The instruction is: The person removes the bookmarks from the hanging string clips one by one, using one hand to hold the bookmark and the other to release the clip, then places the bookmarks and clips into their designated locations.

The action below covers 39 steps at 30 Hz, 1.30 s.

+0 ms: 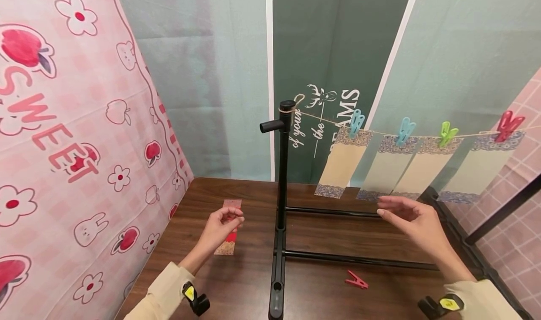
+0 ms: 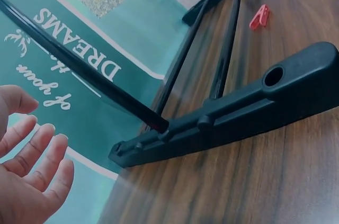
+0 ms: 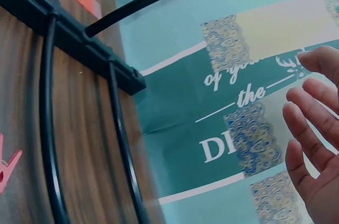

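My left hand [image 1: 223, 227] hovers above a red patterned paper strip [image 1: 225, 248] on the table, its fingers loosely bent and nothing visible between them. To the right, my right hand [image 1: 416, 221] is held in the air just in front of the lower ends of the hanging paper strips, also holding nothing. Those strips, lace-patterned at both ends, hang from a string. Blue clothespins [image 1: 405, 131], a green clothespin [image 1: 447, 133] and a red clothespin [image 1: 509, 126] fasten them. A loose pinkish-red clothespin [image 1: 357, 280] lies on the table below my right hand.
A black rack stands on the wooden table [image 1: 253, 287], with an upright post [image 1: 283, 170] between my hands and low crossbars [image 1: 359, 259] running right. The string is tied at the post's top. Pink printed cloth [image 1: 84, 146] covers the left side; green cloth hangs behind.
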Each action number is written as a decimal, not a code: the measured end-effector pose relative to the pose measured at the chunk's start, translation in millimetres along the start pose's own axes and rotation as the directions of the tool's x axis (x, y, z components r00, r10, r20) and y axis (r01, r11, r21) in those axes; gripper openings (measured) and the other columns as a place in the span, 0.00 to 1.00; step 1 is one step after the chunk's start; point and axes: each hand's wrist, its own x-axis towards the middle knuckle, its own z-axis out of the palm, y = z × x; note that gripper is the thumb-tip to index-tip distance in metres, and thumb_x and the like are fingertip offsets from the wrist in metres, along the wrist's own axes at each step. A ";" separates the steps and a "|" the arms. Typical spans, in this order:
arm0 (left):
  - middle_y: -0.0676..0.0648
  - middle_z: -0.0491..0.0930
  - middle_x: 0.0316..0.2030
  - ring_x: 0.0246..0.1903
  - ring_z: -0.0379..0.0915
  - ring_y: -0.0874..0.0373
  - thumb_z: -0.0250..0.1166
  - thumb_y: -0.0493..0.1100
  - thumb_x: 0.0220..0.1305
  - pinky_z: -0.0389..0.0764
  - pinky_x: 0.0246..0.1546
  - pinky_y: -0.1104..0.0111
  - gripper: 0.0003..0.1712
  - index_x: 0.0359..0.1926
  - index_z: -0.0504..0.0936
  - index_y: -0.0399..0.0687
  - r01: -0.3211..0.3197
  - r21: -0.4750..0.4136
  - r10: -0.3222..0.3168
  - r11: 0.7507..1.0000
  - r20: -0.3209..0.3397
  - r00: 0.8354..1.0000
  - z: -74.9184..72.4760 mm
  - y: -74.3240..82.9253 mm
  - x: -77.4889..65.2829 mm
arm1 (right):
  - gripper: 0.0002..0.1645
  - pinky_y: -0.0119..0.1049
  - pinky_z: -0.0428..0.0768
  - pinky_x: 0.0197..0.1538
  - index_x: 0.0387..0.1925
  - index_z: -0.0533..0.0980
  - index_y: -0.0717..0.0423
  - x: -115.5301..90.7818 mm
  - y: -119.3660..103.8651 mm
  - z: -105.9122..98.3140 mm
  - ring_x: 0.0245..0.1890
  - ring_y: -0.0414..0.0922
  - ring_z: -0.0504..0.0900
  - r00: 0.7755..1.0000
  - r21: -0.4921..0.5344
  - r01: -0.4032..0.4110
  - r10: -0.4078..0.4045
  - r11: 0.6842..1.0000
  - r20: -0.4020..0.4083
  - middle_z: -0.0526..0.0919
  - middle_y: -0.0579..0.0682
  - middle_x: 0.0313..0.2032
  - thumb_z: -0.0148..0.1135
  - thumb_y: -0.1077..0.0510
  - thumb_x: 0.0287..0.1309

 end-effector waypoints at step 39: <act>0.43 0.81 0.36 0.36 0.77 0.49 0.65 0.31 0.61 0.76 0.35 0.71 0.08 0.42 0.79 0.35 -0.162 0.031 0.155 0.986 0.178 0.972 44.2 67.8 6.7 | 0.20 0.23 0.78 0.40 0.49 0.79 0.66 63.3 -72.5 -25.7 0.38 0.37 0.83 0.980 0.083 0.184 -0.176 0.979 -0.095 0.86 0.45 0.41 0.69 0.71 0.52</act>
